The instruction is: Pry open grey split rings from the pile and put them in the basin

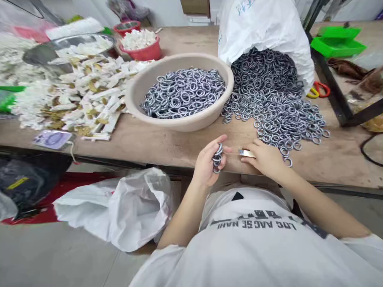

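My left hand (207,162) is closed round several grey metallic rings (218,158), just above the table's front edge. To its right, my right hand (265,158) pinches a small white and blue tool (247,153), which looks like a small blade. The two hands are apart. Behind them stands a beige basin (185,124) filled with similar rings (185,93). A white sack (266,28) lies on its side at the back right, and a heap of loose rings (278,107) spills from its mouth toward my right hand.
A pile of white and tan pieces (89,95) covers the left of the table (167,147). Behind it are a metal bowl and red bowls (145,52). Red and yellow scissor handles (321,89) and a black metal frame (332,89) stand right. A white bag (131,207) hangs below the edge.
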### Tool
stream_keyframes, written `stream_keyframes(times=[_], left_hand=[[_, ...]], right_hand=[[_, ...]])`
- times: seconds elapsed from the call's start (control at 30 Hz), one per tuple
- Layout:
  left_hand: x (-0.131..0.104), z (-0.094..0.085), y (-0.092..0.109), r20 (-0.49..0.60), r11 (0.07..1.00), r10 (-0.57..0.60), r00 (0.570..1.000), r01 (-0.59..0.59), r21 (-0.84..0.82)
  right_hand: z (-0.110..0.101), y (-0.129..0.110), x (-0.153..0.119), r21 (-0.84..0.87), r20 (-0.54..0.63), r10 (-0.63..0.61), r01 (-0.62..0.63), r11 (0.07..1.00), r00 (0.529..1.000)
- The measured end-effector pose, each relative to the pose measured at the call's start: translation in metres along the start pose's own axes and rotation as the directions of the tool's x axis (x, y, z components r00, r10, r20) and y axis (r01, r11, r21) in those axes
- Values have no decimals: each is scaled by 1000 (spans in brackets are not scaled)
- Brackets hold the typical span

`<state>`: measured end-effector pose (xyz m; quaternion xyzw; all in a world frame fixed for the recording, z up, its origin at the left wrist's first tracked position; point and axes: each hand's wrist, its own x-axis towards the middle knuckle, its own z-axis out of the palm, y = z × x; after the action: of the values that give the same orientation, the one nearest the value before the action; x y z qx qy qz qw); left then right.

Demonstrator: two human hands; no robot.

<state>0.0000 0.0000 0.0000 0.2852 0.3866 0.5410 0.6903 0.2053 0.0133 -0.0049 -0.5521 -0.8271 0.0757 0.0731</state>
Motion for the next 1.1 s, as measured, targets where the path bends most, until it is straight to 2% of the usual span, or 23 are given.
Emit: stream_keyframes(times=[0.1, 0.17, 0.2, 0.27, 0.33, 0.4, 0.5, 0.57, 0.63, 0.7, 0.73, 0.8, 0.9, 1.03, 1.1], left_hand=[[5, 0, 1, -37, 985, -104, 994, 98, -145], [7, 4, -2, -30, 971, -163, 986, 155, -182], [8, 7, -4, -22, 970, -180, 983, 174, -172], [9, 15, -11, -3, 982, -170, 985, 169, -82], [7, 24, -19, 40, 991, -130, 991, 128, 39], [6, 31, -26, 94, 989, -109, 990, 98, 114], [4, 37, -32, 167, 984, -121, 979, 95, 153], [5, 41, -30, 194, 983, -134, 972, 105, 154], [6, 44, -26, 182, 985, -132, 974, 109, 130], [7, 46, -21, 149, 991, -120, 982, 109, 82], [7, 47, -18, 127, 993, -109, 986, 103, 51], [8, 48, -15, 83, 997, -82, 993, 82, 7], [10, 47, -13, 42, 998, -60, 997, 61, -4], [10, 43, -14, 96, 996, -80, 992, 83, -30], [10, 41, -14, 134, 997, -62, 989, 66, -30]], right_hand=[[3, 7, 4, 28, -51, 28, -27, 999, 998], [0, 10, 7, 190, -68, 44, -30, 981, 997], [-4, 10, 9, 322, -68, 51, -26, 946, 996], [-14, 8, 12, 630, -53, 56, -10, 777, 997], [-23, 2, 14, 810, -40, 47, 5, 587, 998], [-27, -5, 15, 847, -40, 58, 4, 531, 998], [-24, -13, 19, 838, -82, 124, 1, 546, 989], [-21, -16, 23, 863, -97, 151, 7, 506, 984], [-22, -18, 26, 926, -60, 151, -1, 377, 987], [-24, -19, 27, 978, -30, 99, 8, 210, 995], [-26, -19, 28, 987, -26, 63, 15, 161, 998], [-26, -20, 28, 990, -40, 20, 37, 140, 999], [-23, -22, 30, 984, -72, 45, 64, 164, 996], [-18, -24, 33, 950, -158, 66, 133, 284, 985], [-15, -23, 32, 939, -189, 72, 158, 306, 979]])
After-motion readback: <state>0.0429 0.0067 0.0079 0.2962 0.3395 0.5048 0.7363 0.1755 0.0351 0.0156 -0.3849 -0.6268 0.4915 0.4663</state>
